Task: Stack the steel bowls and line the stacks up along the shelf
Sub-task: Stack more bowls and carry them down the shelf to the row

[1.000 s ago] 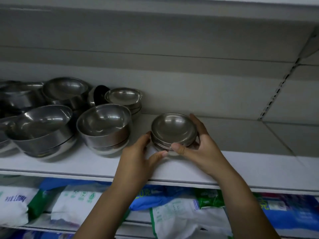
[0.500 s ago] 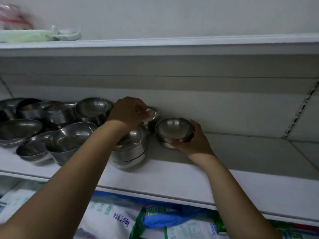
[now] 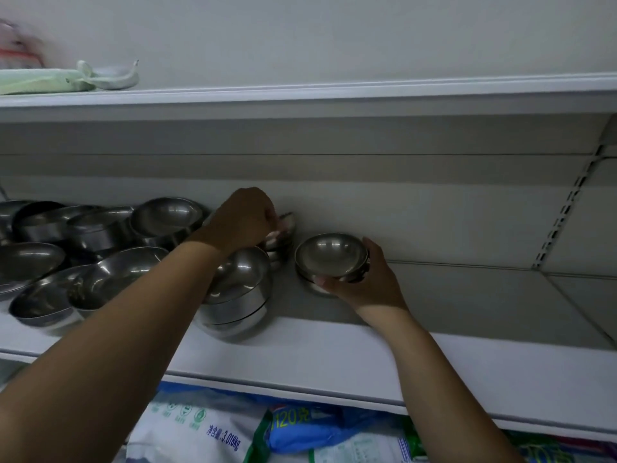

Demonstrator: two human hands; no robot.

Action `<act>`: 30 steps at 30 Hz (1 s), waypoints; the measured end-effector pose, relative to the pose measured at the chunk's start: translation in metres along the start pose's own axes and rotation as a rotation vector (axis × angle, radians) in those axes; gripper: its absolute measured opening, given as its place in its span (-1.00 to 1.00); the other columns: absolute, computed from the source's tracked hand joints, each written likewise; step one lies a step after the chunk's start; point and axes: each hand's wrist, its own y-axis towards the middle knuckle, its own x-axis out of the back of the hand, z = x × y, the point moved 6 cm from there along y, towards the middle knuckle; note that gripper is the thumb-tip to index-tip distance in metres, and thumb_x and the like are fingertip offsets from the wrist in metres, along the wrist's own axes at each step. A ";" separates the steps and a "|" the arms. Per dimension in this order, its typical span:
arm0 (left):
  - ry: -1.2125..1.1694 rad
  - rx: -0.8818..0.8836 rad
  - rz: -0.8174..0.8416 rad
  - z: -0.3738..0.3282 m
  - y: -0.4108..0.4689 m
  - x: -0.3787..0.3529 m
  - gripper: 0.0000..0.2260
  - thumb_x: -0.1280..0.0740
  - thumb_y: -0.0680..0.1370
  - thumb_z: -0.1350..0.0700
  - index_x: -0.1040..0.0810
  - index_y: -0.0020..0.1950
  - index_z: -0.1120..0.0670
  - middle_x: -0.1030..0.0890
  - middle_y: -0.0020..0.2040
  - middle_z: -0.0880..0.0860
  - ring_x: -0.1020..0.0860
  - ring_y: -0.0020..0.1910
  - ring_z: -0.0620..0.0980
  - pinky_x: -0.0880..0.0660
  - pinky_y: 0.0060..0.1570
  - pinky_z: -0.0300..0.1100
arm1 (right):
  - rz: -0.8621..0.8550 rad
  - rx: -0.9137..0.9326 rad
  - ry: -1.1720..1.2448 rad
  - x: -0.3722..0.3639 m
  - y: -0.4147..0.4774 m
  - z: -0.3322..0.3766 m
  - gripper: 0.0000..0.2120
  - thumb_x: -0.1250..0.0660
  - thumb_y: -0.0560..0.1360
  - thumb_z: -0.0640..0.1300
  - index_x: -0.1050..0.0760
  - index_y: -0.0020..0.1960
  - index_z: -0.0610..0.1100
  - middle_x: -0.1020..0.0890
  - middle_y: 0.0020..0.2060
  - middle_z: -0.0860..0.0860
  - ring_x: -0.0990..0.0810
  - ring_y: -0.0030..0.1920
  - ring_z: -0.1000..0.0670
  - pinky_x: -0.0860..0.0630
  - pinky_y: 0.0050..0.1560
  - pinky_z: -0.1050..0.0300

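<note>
A short stack of small steel bowls [image 3: 330, 255] stands on the white shelf [image 3: 334, 359] near the back wall. My right hand [image 3: 364, 279] grips its front right side, thumb under the rim. My left hand [image 3: 245, 220] reaches to the back and grips a second small stack of bowls [image 3: 283, 235], mostly hidden behind my fingers. Just in front of it sits a taller stack of larger bowls [image 3: 240, 292], partly covered by my left forearm.
Several loose and nested steel bowls [image 3: 100, 248] crowd the left half of the shelf. The shelf's right half is bare up to a slotted upright [image 3: 564, 212]. An upper shelf [image 3: 300, 95] carries a green cloth. Bagged goods [image 3: 207, 429] lie on the shelf below.
My left hand left the small stack and reached back-left to grip another small stack by the wall. My right hand pushed its stack deeper onto the shelf. The view tilted upward.
</note>
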 end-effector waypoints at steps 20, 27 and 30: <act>-0.231 -0.297 -0.016 -0.069 -0.050 -0.010 -0.89 -0.50 0.52 0.12 -0.75 -0.03 0.14 -0.59 -0.18 0.00 -0.48 -0.14 -0.11 -0.32 -0.15 -0.53 | 0.039 -0.009 0.074 0.004 -0.009 -0.005 0.20 -0.64 -0.03 0.30 -0.23 0.51 0.10 -0.55 0.33 0.10 -0.55 0.31 0.00 -0.54 0.32 0.01; -0.206 -0.309 0.125 -0.068 -0.051 -0.015 -0.85 -0.41 0.60 0.12 -0.73 0.07 0.13 -0.74 0.05 0.07 -0.64 0.08 0.02 -0.47 0.13 -0.16 | 0.033 0.025 0.105 0.004 -0.010 -0.006 0.08 -0.66 0.03 0.23 -0.29 0.46 0.14 -0.58 0.28 0.13 -0.58 0.26 0.04 -0.58 0.27 0.02; -0.224 -0.275 0.097 -0.062 -0.051 -0.008 -0.82 -0.36 0.63 0.12 -0.73 0.11 0.13 -0.73 0.07 0.07 -0.64 0.08 0.01 -0.42 -0.03 -0.40 | 0.027 0.035 0.125 0.004 -0.011 -0.007 -0.08 -0.69 0.06 0.19 -0.38 0.33 0.18 -0.61 0.20 0.20 -0.60 0.20 0.11 -0.60 0.17 0.15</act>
